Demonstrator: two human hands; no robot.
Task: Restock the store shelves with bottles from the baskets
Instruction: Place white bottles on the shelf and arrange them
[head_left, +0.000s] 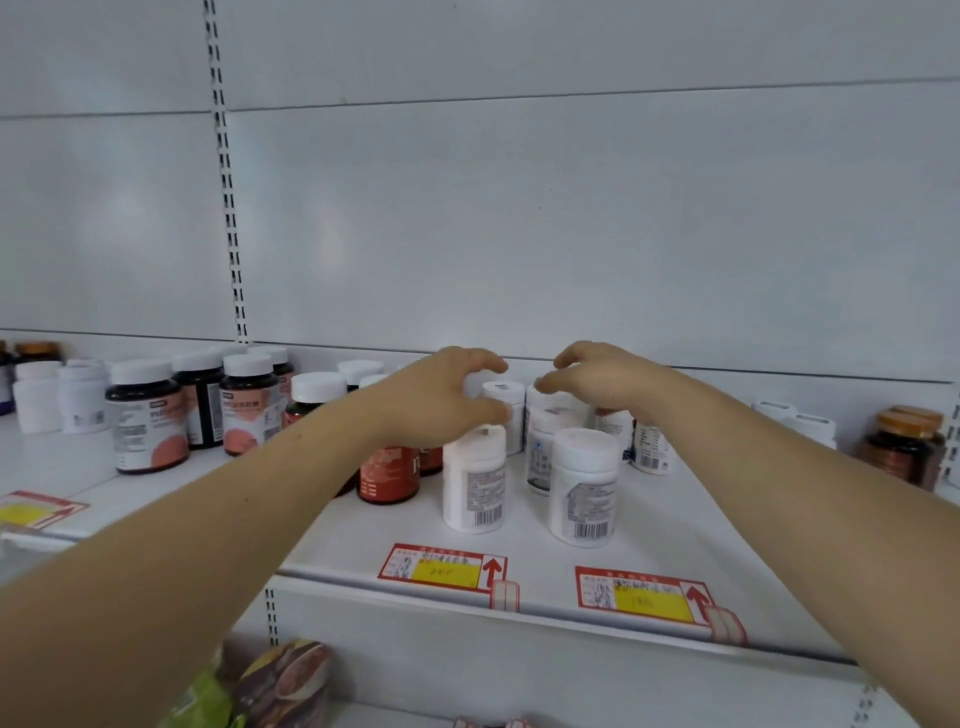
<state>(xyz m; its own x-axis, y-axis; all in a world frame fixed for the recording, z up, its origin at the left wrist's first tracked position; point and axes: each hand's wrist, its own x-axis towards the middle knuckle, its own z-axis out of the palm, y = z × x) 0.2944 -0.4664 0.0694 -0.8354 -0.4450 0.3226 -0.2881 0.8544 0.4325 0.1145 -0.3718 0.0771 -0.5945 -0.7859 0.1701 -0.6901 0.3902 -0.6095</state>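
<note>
Hovering hands (curled) over white bottles.

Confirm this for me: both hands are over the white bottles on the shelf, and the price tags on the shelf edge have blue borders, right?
Not quite. The head view shows the left hand and right hand over the white bottles on the shelf, but the price tags have red borders.
</note>
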